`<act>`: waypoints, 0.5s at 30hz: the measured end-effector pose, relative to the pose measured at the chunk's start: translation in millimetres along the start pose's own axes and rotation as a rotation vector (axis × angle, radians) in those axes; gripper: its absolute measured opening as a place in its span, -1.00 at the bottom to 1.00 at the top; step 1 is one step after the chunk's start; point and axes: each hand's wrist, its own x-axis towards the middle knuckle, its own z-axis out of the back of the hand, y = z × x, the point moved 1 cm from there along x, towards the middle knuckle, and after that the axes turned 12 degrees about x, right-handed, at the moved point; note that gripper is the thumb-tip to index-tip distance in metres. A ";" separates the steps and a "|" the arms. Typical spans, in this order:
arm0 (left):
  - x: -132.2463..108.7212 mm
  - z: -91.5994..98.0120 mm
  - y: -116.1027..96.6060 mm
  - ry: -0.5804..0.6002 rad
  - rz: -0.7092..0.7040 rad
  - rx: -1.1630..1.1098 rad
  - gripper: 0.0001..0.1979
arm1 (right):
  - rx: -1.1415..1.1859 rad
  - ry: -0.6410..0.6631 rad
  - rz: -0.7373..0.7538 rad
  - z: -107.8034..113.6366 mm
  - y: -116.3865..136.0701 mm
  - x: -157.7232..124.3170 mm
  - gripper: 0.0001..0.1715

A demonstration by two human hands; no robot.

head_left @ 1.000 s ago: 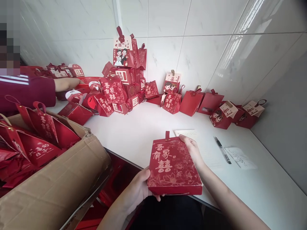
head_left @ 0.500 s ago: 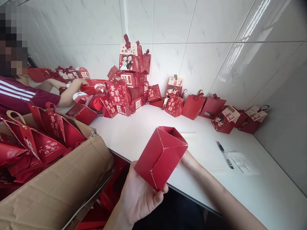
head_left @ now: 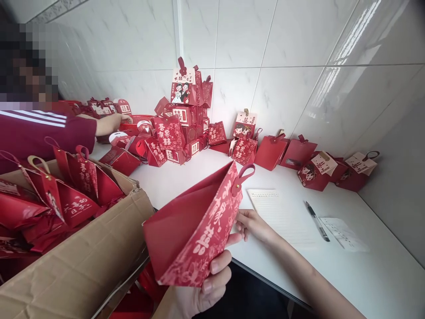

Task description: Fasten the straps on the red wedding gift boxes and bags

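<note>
A red wedding candy box (head_left: 192, 226) with pale printed characters and a small loop strap is in my left hand (head_left: 212, 279). My left fingers wrap round its lower printed side, and the palm is under it. The box is tilted, with a plain red side panel and the printed front facing me. My right hand (head_left: 252, 223) is just right of the box, above the table, its fingers loosely bent and a little apart. The index fingertip is close to the box edge; whether it touches I cannot tell.
A cardboard carton (head_left: 83, 248) full of red boxes stands at the left. Stacked candy boxes (head_left: 184, 117) and a row of red boxes (head_left: 270, 150) line the wall. Lined paper (head_left: 282, 221) and a pen (head_left: 317, 221) lie on the white table (head_left: 375, 221). A co-worker's arm (head_left: 109, 124) reaches at far left.
My left hand has turned the box from its plain folded base to its printed front and side. My right hand now shows beside it. The view has shifted slightly.
</note>
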 end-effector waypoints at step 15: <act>-14.2 -5.1 -21.4 0.013 0.131 0.026 -0.69 | -0.028 -0.001 -0.007 -2.0 3.0 -4.0 -0.53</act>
